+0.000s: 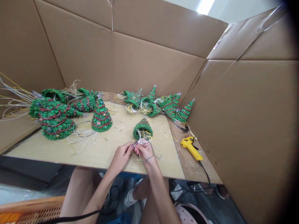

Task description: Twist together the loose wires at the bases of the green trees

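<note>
Across a pale plywood counter (93, 152) walled in by tall cardboard sheets (140, 62), the person's two hands meet near the front edge. The left hand (121, 157) and the right hand (146, 152) are raised close together, their fingers (133, 146) clenched in tight pinches on a bunch of white and yellow wires (144, 137). These wires fan out of the open base of a small green tinsel Christmas tree (143, 127), which lies on its side just beyond the hands, its tip pointing away from the person. A dark band (149, 158) circles the right wrist.

Left of that tree, a larger tree with red garland (101, 117) stands upright on its base. More finished trees lie on their sides in two heaps, one at the left (53, 119) and one toward the back right (161, 104), with wires sprouting from their bases. Short dark wire snippets (116, 130) dot the board. On a scuffed brown strip (189, 166) to the right lie a yellow hot glue gun (191, 147), trailing a black cord (205, 172), and black-handled pliers (182, 127). Below the counter's edge show a white sneaker (130, 196) and the corner of an orange plastic crate (30, 211).
</note>
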Demonstrator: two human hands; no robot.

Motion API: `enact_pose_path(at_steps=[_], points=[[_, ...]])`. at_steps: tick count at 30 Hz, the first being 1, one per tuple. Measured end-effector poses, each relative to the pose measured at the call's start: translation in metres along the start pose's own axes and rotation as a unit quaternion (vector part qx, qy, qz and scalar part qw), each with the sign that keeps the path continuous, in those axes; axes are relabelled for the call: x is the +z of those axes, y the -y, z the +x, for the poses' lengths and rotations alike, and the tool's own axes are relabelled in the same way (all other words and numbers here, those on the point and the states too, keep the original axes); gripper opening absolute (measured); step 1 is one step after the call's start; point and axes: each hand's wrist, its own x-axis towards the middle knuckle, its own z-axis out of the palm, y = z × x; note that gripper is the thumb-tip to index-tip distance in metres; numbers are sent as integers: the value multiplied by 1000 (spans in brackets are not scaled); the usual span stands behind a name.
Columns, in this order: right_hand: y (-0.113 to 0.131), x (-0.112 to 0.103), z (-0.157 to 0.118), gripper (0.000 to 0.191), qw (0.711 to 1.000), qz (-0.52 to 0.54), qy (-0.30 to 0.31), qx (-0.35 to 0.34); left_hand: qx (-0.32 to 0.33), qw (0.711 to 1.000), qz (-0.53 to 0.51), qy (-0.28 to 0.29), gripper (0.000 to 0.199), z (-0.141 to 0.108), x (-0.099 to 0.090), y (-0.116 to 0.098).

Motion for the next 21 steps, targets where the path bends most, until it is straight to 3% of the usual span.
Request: enact_pose_path(at_steps=[12, 17, 19, 21], points=[[-1, 1, -1, 35, 1000, -7, -1, -6, 18, 992, -67, 107, 31, 7, -18, -4], [0, 3, -3, 33, 1000, 4, -5, 5, 66, 988, 120, 65, 26, 3, -19, -11], [1, 2, -3, 32, 1000, 12, -9, 12, 107, 963, 244, 42, 24, 0, -16, -12], [3, 0, -3, 31, 999, 22, -14, 19, 154, 920, 359, 29, 21, -1, -12, -12]])
